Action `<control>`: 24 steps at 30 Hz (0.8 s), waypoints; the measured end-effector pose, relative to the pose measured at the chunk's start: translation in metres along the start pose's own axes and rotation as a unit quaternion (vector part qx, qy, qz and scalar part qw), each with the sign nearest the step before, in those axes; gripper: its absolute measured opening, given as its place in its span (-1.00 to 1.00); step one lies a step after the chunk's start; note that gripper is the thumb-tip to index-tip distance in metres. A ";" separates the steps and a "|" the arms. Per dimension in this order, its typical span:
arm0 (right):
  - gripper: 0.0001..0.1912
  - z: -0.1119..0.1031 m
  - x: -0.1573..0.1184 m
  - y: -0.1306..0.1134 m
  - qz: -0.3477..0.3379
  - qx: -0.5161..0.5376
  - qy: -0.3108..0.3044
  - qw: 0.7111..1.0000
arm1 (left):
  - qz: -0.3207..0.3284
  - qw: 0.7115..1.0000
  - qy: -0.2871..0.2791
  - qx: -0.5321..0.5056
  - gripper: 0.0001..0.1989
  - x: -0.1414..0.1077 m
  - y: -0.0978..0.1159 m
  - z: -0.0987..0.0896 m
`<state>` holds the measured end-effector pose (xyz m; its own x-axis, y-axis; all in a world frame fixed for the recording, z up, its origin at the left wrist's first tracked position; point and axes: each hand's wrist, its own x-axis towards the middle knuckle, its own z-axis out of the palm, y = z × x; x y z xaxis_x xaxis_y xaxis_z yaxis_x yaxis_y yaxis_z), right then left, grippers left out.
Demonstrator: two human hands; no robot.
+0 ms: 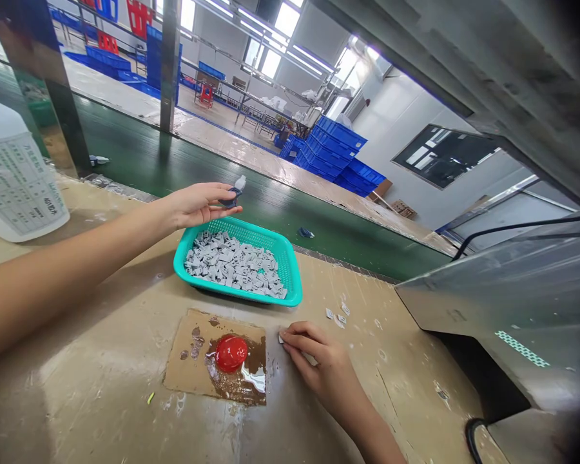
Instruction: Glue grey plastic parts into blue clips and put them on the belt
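Observation:
My left hand (200,205) reaches over the far left of a turquoise basket (296,283), its fingers closed on a small dark blue part with a whitish tip (236,190). Many small light grey plastic pieces (232,261) fill the basket. On the worktop right of a wet cardboard square (183,380), my right hand (319,357) pinches a small light grey piece (281,338), partly hidden by the fingertips. A shiny red round cap or dish (231,353) sits on the cardboard in a clear wet puddle.
Beyond the worktop runs a green conveyor belt (270,216) with a dark blue part (305,232) on it. Several loose grey pieces (341,319) lie to the right. A white labelled jug (19,174) stands at left, a metal housing (526,309) at right. A metal post (170,71) rises behind.

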<state>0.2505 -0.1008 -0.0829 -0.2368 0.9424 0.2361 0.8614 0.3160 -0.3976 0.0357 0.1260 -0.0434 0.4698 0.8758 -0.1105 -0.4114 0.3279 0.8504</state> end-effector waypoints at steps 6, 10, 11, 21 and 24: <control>-0.89 -0.007 0.004 -0.015 0.047 0.066 -0.033 0.996 | -0.002 1.000 -0.009 0.012 -0.95 0.000 0.000 0.001; -0.89 -0.003 0.006 -0.028 0.030 0.104 -0.054 0.993 | -0.019 0.999 -0.037 0.020 -0.93 -0.003 -0.002 0.003; -0.88 -0.001 0.006 -0.029 0.024 0.109 -0.054 0.992 | -0.017 0.999 -0.037 0.014 -0.91 -0.004 -0.003 0.004; -0.85 0.006 0.006 -0.025 0.001 0.104 -0.031 0.994 | 0.016 0.999 -0.050 0.001 -0.88 -0.006 -0.009 0.009; -0.85 0.007 0.005 -0.025 -0.011 0.099 -0.018 0.995 | 0.009 0.999 -0.038 0.019 -0.91 -0.006 -0.010 0.011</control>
<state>0.2245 -0.1031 -0.0784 -0.2739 0.9369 0.2173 0.7511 0.3495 -0.5601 0.0457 0.1131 -0.0453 0.5207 0.8519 -0.0562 -0.3917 0.2969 0.8709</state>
